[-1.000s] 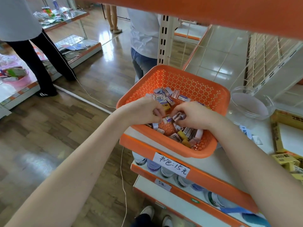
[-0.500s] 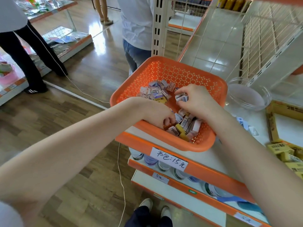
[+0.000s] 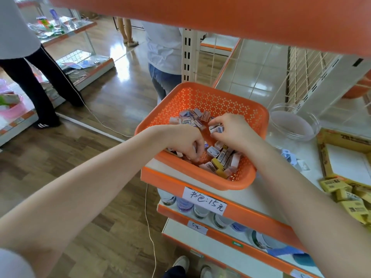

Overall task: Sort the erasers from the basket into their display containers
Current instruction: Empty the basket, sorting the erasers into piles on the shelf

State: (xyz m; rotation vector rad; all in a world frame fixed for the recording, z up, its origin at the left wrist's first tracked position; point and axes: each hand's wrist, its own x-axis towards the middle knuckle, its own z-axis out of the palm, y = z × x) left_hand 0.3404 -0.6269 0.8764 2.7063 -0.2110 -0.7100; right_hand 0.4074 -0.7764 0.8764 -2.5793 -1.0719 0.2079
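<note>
Right hand (image 3: pixel 234 131): fingers curled, thumb and fingertips pinching two or three white-sleeved erasers (image 3: pixel 216 129), lifted just clear of the heap at the middle of the orange basket (image 3: pixel 216 101)

Left hand (image 3: pixel 184 141): knuckles up, fingers hooked down into the near-left corner of the basket, tips buried among the erasers (image 3: pixel 222 157). Whether they have closed on one I cannot tell from where I stand; the tips are hidden by the hand itself

Position of stock: nearly all of it lies loose in the basket, in two clumps, one against the far side and one at the near-right corner, with bare mesh floor between

Placement notes:
- Basket sits at the front corner of the shelf (image 3: pixel 317 153), partly overhanging the orange edge; my reading is that this brings it within reach of both arms
- Clear round tub (image 3: pixel 294 125) stands just beside the basket on its right, nothing in it that I can see. Likely the target for one sort
- Yellow carton (image 3: pixel 341 139) further right, open, white floor showing; yellow-wrapped erasers (image 3: pixel 349 199) lie piled nearer the person beside it
- Some small blue-and-white erasers (image 3: pixel 290 157) lie on the shelf between basket and carton

Judgement: both hands are picking through the mix by type, the right gathering several matching pieces before one trip across; the sort looks barely begun
</note>
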